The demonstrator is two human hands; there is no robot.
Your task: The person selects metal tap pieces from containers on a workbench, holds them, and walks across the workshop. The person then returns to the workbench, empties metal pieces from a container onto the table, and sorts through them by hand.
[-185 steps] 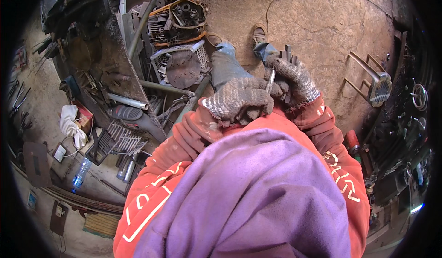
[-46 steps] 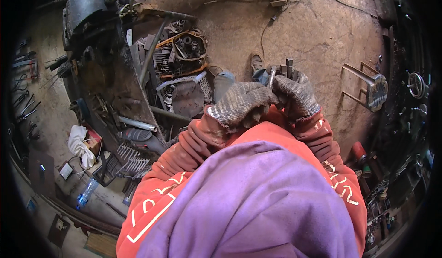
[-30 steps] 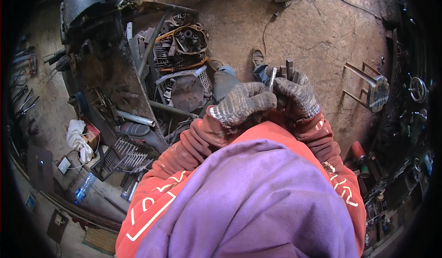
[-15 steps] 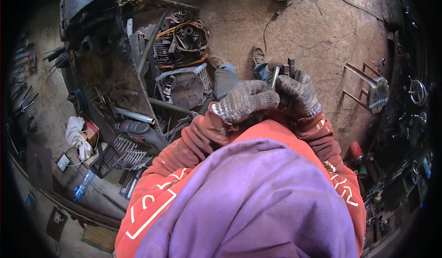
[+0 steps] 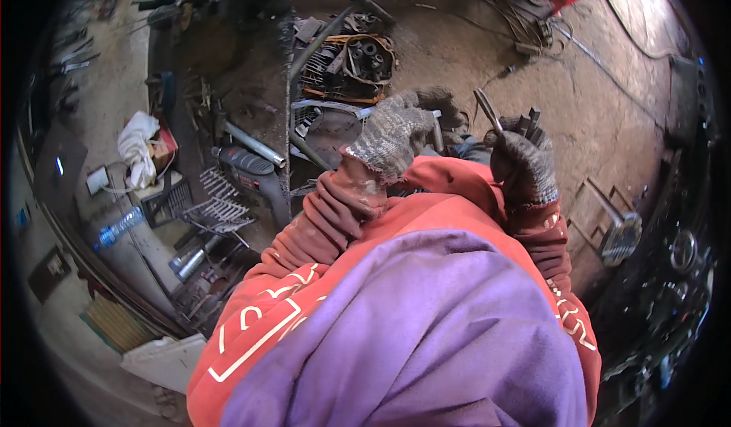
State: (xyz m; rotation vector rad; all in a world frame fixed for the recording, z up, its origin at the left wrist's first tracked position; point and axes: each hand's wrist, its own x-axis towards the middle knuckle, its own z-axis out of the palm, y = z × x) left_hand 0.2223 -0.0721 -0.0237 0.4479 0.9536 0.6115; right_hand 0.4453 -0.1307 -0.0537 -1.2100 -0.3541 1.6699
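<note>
My left hand [image 5: 390,134], in a grey knit glove, is closed with its fingers bent around a short shiny metal rod [image 5: 437,131] at the fingertips. Apart from it, to the right, my gloved right hand [image 5: 527,166] clutches several narrow metal bars [image 5: 531,121]. These dark, square-ended bars poke up past the fingers. A thinner metal piece [image 5: 487,109] slants out of the same grip toward the upper left. Both hands are in front of my red sweatshirt [image 5: 449,174]. The gloves hide the lower ends of the bars.
Beyond my left hand stands a bin of metal rings and parts [image 5: 369,60]. A dark power tool [image 5: 247,166] and a metal tube [image 5: 255,145] lie on the left. At right is a small metal stand [image 5: 620,236]. Cables [image 5: 525,35] trail across the floor ahead.
My hands have parted, the left one lifting away with the short rod. A thin piece now leans out of my right hand. The view has swung round, bringing a red object into the far right.
</note>
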